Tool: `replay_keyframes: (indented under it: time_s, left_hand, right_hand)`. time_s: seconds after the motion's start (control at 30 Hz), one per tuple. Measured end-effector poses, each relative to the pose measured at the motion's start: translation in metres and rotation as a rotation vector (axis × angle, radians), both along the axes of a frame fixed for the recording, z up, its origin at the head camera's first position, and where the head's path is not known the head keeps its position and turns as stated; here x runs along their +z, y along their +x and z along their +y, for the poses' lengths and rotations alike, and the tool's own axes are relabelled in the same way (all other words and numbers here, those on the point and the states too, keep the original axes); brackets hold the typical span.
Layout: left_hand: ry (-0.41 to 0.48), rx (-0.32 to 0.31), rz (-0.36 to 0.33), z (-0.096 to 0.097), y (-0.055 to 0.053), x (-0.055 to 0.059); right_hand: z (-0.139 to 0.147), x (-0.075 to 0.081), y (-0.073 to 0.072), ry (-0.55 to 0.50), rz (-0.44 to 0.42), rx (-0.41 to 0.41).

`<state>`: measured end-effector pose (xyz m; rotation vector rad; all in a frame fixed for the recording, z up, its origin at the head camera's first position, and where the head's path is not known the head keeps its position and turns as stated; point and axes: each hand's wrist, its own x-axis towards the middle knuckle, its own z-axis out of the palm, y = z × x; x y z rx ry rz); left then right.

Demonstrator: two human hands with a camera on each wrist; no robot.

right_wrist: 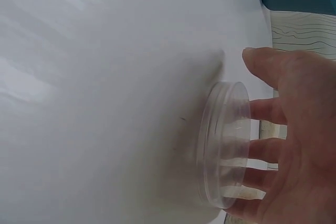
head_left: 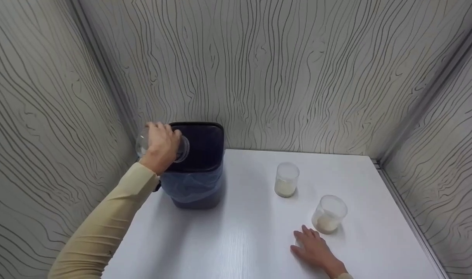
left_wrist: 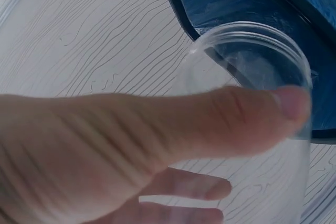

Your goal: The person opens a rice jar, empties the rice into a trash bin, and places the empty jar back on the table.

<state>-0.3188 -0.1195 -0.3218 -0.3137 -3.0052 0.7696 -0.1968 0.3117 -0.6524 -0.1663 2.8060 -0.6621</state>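
My left hand (head_left: 161, 146) grips a clear plastic jar (head_left: 142, 142) on its side, its mouth tipped over the opening of a dark blue bin (head_left: 199, 202). Through the jar wall (left_wrist: 273, 177), the left wrist view shows the fingers on the far side, the thumb lying across the near side. My right hand (head_left: 312, 248) rests low over the table with fingers spread. Under its palm, a clear round lid (right_wrist: 215, 145) lies by the table surface in the right wrist view. The fingers show through it, and the thumb stands apart from it. From above, the hand hides this lid.
A translucent cup (head_left: 286, 179) with pale contents stands back right on the white table (head_left: 243, 224). Another cup (head_left: 329, 214) with beige contents stands just beyond the right hand. Blue film (head_left: 189, 186) hangs round the bin. Wood-patterned walls (head_left: 259, 77) enclose the back and sides.
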Motion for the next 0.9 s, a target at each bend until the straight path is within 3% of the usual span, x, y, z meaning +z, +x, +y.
replay_keyframes:
  time_s: [0.27,0.47,0.67,0.9]
  left_hand:
    - [0.239,-0.045,0.041,-0.007,0.005,0.005]
    - [0.448,-0.086,0.004,-0.011,0.01,0.001]
    - [0.548,-0.16,0.027,-0.009,0.022,-0.005]
    - [0.635,-0.204,0.027,-0.002,0.034,-0.009]
  right_hand:
    - [-0.001,0.004,-0.001,0.006,-0.008,-0.012]
    - [-0.002,0.002,-0.001,0.001,-0.013,-0.023]
    - [-0.001,0.002,-0.003,0.014,0.016,-0.015]
    - [0.001,0.008,-0.007,-0.061,-0.012,-0.043]
